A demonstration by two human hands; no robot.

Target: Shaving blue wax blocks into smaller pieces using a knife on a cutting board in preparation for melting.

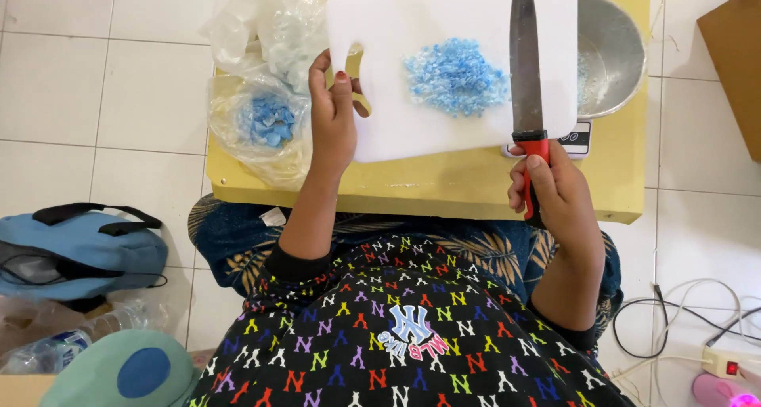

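Bag (pixel 265 122) at the table's (pixel 444 187) left edge: some blue pieces remain inside, uncut. Left hand (pixel 333 118) grips the board (pixel 444 66) by its handle hole, lifting it. Chopped blue bits (pixel 456 78) lie heaped mid-board, not yet tipped out. Right hand (pixel 551 189) is clenched on the knife (pixel 525 58), blade flat on the board. Bowl (pixel 610 50) on the scale beyond holds only a few bits.
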